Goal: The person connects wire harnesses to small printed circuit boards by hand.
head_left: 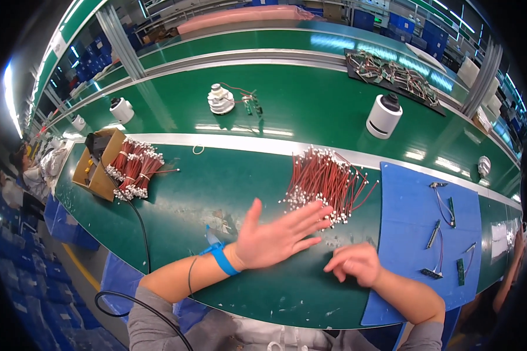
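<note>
My left hand (281, 237) is stretched flat with its fingers spread, wearing a blue wrist strap (224, 260) with a thin cord. Its fingertips are over the near edge of a loose pile of red wires with white connectors (322, 178); whether they touch is hard to tell. To the right, my right hand (357, 263) hovers over the green bench (246, 292) near the blue mat (416, 263). Its fingers are loosely bent and slightly apart, with nothing visible in them.
Bundled red wires (137, 167) lie beside a cardboard box (104, 175) at left. Small circuit boards with wires (433, 234) lie on the mat. Beyond the bench, a green conveyor (304, 99) carries white cylindrical housings (384, 117) and a black tray of boards (392, 76).
</note>
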Demonstrator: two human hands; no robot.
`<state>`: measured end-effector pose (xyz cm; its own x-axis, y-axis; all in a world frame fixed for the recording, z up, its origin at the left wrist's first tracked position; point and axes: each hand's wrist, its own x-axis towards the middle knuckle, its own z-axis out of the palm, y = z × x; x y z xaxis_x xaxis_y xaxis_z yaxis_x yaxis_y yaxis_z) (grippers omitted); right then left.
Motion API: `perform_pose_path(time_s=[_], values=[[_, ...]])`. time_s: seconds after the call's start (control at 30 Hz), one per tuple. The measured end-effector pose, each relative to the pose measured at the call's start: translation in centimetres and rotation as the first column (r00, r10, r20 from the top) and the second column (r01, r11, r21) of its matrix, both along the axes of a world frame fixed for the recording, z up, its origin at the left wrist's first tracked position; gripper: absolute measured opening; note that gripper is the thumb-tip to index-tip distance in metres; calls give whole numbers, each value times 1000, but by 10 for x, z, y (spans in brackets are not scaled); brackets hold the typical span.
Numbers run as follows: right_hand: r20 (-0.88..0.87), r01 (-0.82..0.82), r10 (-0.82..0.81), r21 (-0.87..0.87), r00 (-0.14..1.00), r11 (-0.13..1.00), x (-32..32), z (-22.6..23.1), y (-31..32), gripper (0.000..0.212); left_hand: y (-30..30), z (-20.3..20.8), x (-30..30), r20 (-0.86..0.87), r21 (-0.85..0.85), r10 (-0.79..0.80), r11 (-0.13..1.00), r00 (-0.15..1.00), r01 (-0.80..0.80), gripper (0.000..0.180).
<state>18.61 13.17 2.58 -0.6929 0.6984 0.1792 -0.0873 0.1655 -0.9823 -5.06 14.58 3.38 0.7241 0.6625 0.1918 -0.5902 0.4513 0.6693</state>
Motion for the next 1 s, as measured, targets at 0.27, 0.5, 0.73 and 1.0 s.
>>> perform_pose_path(time_s=[0.27,0.5,0.73,1.0], values=[[-530,-214,-364,-744,766,633,31,-39,39,42,15,-37,27,185,-251,-207,935,961,250,105],[-388,-44,-366,-734,846,677,32,-41,37,28,23,-49,35,161,-242,-222,936,962,256,105],[-426,-94,-247,-637,870,765,28,-48,39,40,25,-73,21,65,-114,-169,978,983,176,58],[-374,-45,-257,-636,891,770,13,-49,36,46,16,-73,7,-135,40,-213,975,968,220,5]])
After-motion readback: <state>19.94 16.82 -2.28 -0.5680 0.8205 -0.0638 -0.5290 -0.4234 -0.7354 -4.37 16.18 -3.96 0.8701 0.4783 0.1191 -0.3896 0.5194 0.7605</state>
